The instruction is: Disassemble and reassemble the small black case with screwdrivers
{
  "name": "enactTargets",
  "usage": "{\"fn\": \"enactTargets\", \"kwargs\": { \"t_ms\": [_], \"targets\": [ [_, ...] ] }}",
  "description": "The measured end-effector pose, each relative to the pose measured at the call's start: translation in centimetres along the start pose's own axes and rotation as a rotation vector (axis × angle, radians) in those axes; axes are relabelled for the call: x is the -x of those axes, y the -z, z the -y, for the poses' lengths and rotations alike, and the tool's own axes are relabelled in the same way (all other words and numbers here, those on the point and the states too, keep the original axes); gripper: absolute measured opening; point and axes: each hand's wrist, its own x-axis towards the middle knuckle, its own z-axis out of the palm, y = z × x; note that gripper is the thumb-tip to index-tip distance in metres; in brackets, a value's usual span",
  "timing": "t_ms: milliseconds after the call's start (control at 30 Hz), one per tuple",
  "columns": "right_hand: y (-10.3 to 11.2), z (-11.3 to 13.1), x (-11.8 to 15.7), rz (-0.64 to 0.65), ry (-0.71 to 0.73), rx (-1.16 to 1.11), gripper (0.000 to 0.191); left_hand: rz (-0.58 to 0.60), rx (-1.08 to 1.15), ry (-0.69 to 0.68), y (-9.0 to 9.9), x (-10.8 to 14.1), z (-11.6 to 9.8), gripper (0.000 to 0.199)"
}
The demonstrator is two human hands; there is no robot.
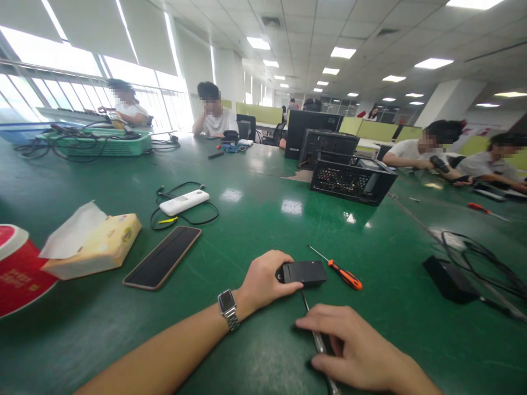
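- An open-plan office, with part of it serving as an electronics workshop.
- Office signs: a tiled ceiling point(296, 16) with rows of panel lights point(343, 52), yellow-green partitions point(259, 113), black chairs point(247, 126), and tall windows point(33, 41) with pale blinds point(94, 27).
- Workshop signs: people point(216, 120) seated around a broad green tabletop point(255, 225), black computer cases point(337, 178), 2 orange-handled screwdrivers point(346, 275), and a green basket point(123, 147) with cables point(78, 131).

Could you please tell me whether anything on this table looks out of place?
Mildly, yes: black cables sprawl untidily over the rim of the green basket. Nothing looks spilled near the black box the left hand grips.
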Motion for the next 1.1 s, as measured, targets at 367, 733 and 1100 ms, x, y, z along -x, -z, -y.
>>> {"fn": "enactTargets", "kwargs": {
  "t_ms": [367,733,1100],
  "targets": [
    [0.2,-3.2,-2.8,-0.52,0.021,0.513,0.052,-0.137,0.002,-0.462,0.5,0.0,-0.6,0.034],
    [5.4,-10.1,1.4,-0.929,-0.56,0.558,0.052,-0.173,0.01,-0.334,1.3,0.1,-0.2,0.058],
    [9.0,-16.3,7.2,-0.835,-1.358,0.555,0.079,-0.149,0.029,-0.316,1.2,0.2,-0.6,0.031]
  ]
}}
